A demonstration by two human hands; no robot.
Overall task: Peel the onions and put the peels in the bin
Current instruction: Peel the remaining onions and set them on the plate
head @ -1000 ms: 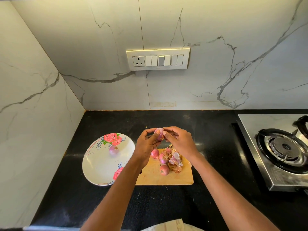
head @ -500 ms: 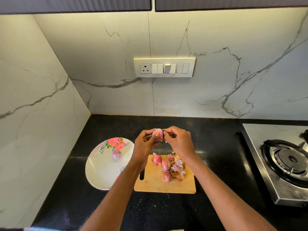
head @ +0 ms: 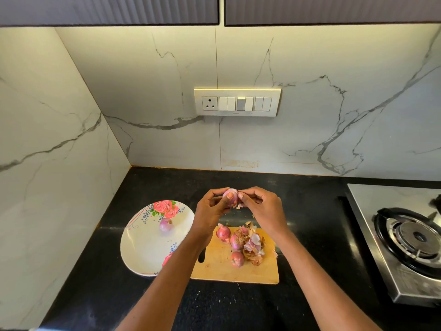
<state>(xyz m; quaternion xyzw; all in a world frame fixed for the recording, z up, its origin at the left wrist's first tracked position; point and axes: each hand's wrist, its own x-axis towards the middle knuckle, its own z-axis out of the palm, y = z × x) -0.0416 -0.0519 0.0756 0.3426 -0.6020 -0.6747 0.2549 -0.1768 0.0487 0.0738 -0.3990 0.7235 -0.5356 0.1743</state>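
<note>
My left hand [head: 211, 207] grips a small pink onion [head: 231, 195] above the far edge of the wooden cutting board [head: 216, 268]. My right hand [head: 263, 207] pinches a strip of its skin at the onion's right side. Three unpeeled onions [head: 236, 259] lie on the board beside a heap of loose peels [head: 254, 247]. One peeled onion [head: 166, 224] rests on the white flowered plate [head: 143, 249] to the left. No bin is in view.
A black countertop [head: 310, 235] runs to marble walls at the left and back. A steel gas stove [head: 410, 242] stands at the right. A switch panel [head: 237, 102] hangs on the back wall, with cabinets overhead.
The camera has tilted up, so everything sits lower in view. Both hands stay on the onion, the right fingers working at its skin.
</note>
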